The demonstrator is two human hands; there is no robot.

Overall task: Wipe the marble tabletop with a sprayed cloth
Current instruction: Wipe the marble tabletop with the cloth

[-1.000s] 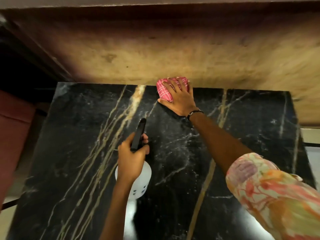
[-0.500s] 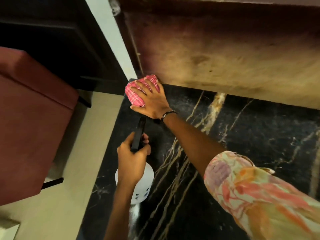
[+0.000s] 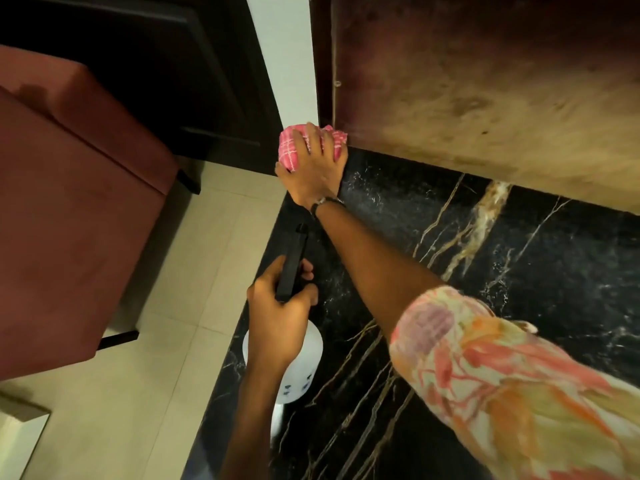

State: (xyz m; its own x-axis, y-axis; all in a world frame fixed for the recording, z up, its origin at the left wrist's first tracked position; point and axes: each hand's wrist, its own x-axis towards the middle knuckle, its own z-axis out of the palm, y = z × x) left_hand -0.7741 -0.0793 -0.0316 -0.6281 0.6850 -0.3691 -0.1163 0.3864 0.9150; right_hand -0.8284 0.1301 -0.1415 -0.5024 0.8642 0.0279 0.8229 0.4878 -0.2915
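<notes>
The black marble tabletop [image 3: 519, 271] with gold and white veins fills the lower right. My right hand [image 3: 311, 174] presses a pink checked cloth [image 3: 289, 150] flat onto the tabletop's far left corner, where it meets the wall. My left hand [image 3: 277, 317] grips a white spray bottle [image 3: 298, 372] by its black trigger head [image 3: 292, 265], held above the tabletop's left edge. The bottle's lower body is partly hidden by my hand.
A worn brown wall panel [image 3: 485, 91] rises behind the tabletop. A white post [image 3: 287, 64] stands at the corner. To the left are pale floor tiles [image 3: 138, 393] and a dark red upholstered seat [image 3: 69, 202], with dark cabinetry [image 3: 156, 64] behind it.
My right hand has slid the cloth leftward along the back edge from the middle to the far left corner. The left hand has kept hold of the bottle and shifted left with the view.
</notes>
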